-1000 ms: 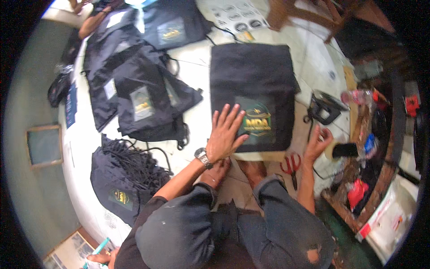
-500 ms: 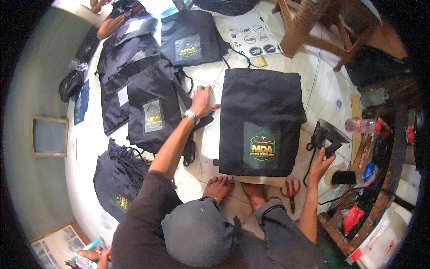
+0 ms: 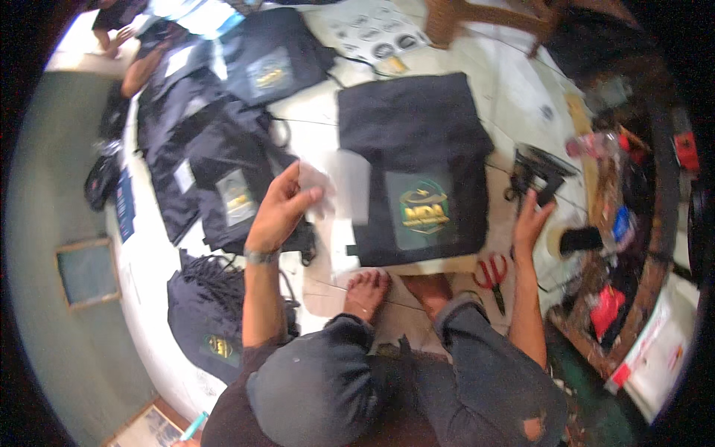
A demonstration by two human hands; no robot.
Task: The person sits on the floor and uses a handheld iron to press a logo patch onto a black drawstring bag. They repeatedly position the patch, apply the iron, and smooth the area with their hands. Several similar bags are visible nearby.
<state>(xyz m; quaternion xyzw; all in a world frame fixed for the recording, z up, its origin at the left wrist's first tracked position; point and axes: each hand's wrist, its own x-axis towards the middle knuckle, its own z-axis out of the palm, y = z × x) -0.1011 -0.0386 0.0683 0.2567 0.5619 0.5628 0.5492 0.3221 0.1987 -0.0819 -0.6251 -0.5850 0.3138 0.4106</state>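
My left hand (image 3: 287,197), raised over the floor, pinches a translucent white sheet (image 3: 348,186) between thumb and fingers. The sheet reaches the left side of a black fabric bag (image 3: 406,115) laid flat before me. A transfer film (image 3: 423,205) with a gold and green emblem lies on the bag's lower part. Beyond the bag's right edge, my right hand (image 3: 532,223) grips a black clothes iron (image 3: 535,175) with a dark cord. Part of its grip is hidden by the iron.
More black bags (image 3: 216,141) lie to the left, and another bag with bunched cords (image 3: 205,313) is nearer me. Red-handled scissors (image 3: 491,276) and a tape roll (image 3: 555,242) are on the right, beside a cluttered wooden rack (image 3: 596,328). A stool (image 3: 484,15) stands at far right.
My left hand has come up from the floor beside the bag and now holds the translucent sheet. My right hand stays at the iron. The view has shifted a little.
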